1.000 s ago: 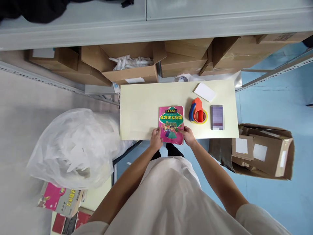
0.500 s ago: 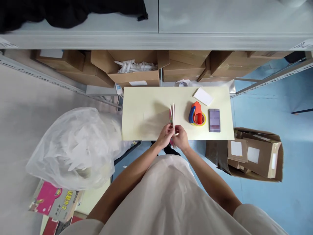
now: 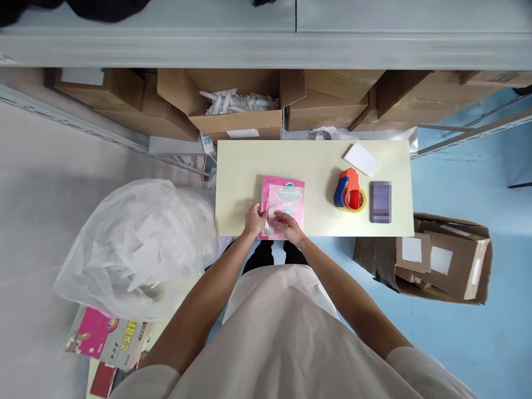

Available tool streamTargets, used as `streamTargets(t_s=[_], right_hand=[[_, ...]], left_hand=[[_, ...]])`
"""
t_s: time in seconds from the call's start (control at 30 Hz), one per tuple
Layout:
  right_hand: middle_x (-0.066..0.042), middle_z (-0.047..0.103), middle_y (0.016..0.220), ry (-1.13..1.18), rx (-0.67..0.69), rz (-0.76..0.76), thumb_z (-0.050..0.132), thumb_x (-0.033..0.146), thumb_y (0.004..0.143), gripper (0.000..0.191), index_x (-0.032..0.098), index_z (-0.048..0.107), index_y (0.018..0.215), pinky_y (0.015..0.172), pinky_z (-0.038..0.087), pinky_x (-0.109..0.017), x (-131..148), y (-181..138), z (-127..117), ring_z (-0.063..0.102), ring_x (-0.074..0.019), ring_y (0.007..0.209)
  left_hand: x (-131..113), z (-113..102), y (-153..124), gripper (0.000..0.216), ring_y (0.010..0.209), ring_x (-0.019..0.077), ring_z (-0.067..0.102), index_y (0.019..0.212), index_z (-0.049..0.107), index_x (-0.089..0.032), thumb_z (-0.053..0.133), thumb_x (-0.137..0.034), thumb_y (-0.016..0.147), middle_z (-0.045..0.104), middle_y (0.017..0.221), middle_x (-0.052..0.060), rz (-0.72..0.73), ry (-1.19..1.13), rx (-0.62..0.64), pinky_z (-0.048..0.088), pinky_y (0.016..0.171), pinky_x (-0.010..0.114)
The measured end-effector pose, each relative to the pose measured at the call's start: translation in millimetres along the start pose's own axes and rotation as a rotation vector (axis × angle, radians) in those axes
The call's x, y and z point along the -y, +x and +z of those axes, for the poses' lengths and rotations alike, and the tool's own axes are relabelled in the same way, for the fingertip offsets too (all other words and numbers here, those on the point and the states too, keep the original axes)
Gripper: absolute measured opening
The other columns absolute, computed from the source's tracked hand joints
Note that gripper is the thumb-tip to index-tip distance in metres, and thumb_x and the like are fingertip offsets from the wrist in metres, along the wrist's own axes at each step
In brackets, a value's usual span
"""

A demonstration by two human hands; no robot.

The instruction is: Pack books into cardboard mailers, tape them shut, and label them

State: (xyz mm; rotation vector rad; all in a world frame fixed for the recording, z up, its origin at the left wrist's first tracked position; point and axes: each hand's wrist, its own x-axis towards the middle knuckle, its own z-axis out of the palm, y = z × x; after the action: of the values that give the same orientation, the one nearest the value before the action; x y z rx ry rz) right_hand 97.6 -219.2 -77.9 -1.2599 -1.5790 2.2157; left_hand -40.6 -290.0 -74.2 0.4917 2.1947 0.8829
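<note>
A pink book (image 3: pixel 265 191) lies flat on the cream table (image 3: pixel 236 160), at its front edge. Over most of its cover is a translucent whitish sheet or sleeve (image 3: pixel 286 208); which of the two I cannot tell. My left hand (image 3: pixel 254 219) grips the book's left edge, thumb on top. On the translucent layer rest the spread fingers of my right hand (image 3: pixel 290 227), with nothing held in them. To the right stands an orange and blue tape dispenser (image 3: pixel 348 191) with a yellowish roll. A white pad or stack of cards (image 3: pixel 361 159) and a purple blurred rectangular item (image 3: pixel 380 202) lie nearby.
Behind the table, a shelf holds cardboard boxes (image 3: pixel 332 113), one open with white rolled pieces (image 3: pixel 236 102). A large translucent bag of waste (image 3: pixel 137 244) sits at left, above books (image 3: pixel 108 335). An open carton of flat parcels (image 3: pixel 440 257) stands on the right floor.
The book, held upright on edge between both hands before, now lies flat with its pink cover up. My left hand moved left to its edge; my right hand's fingers spread onto it.
</note>
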Motion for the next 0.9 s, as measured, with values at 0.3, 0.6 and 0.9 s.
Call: streamTargets(t_s=[0.3,0.6,0.9], right_hand=[[-0.001,0.065,0.088,-0.145,-0.076,-0.02,0.066,0.021,0.063,0.028,0.023,0.064,0.091,0.079,0.053,-0.036,-27,16,3,0.061,-0.0166,0.079],[-0.016,0.047,0.129,-0.324,-0.526,-0.078,0.057,0.022,0.069,0.054,0.019,0.048,0.122,0.101,0.04,-0.05,-25,-18,-34,0.047,-0.0287,0.121],[-0.004,0.065,0.093,0.055,-0.404,0.135,0.063,0.025,0.059,0.048,0.021,0.054,0.106,0.08,0.051,-0.039,-24,-2,-41,0.06,-0.0211,0.086]], left_hand=[[11,13,-23,0.06,0.129,0.0306,0.039,0.138,0.042,-0.014,0.053,-0.012,0.08,0.044,0.135,0.019,0.222,0.356,0.006,0.033,0.108,0.047],[15,15,-39,0.054,0.13,0.0375,0.035,0.137,0.047,-0.028,0.058,-0.025,0.083,0.034,0.144,0.016,0.269,0.657,0.109,0.04,0.099,0.053],[26,6,-23,0.052,0.13,0.0326,0.038,0.132,0.053,-0.025,0.052,-0.012,0.081,0.04,0.137,0.014,0.356,0.544,0.129,0.034,0.108,0.049]])
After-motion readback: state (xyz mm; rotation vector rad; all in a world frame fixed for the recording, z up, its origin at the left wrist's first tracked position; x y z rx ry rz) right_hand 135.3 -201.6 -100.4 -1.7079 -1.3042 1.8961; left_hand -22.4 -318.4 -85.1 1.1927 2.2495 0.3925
